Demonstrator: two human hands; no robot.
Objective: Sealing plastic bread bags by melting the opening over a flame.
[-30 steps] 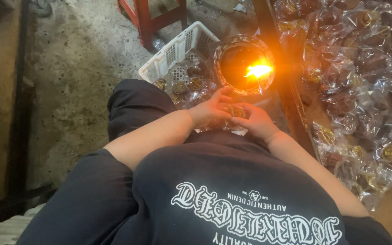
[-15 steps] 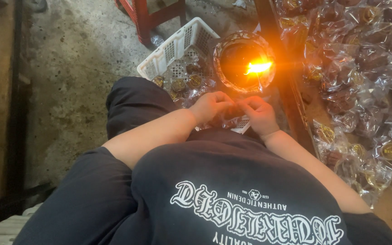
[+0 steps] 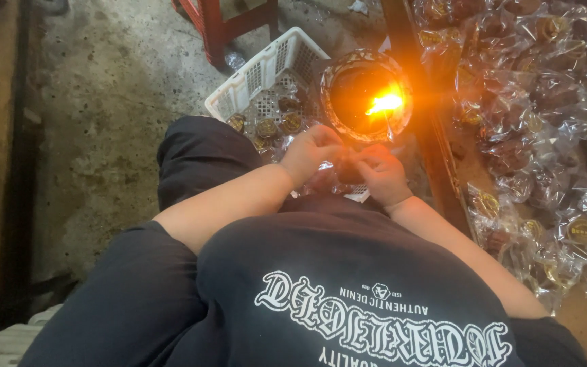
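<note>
Down by the knees, a white plastic basket holds several small round pieces wrapped in clear film. Beside it a round bowl carries a bright open flame. Both hands meet just below that bowl: the left hand and right hand have fingers curled shut, pinching a small clear wrapped packet between them. A heap of wrapped packets lies off to the right.

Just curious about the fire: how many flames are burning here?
1. The flame burns in the round bowl, just beyond both hands, left hand and right hand. No others visible.
</note>
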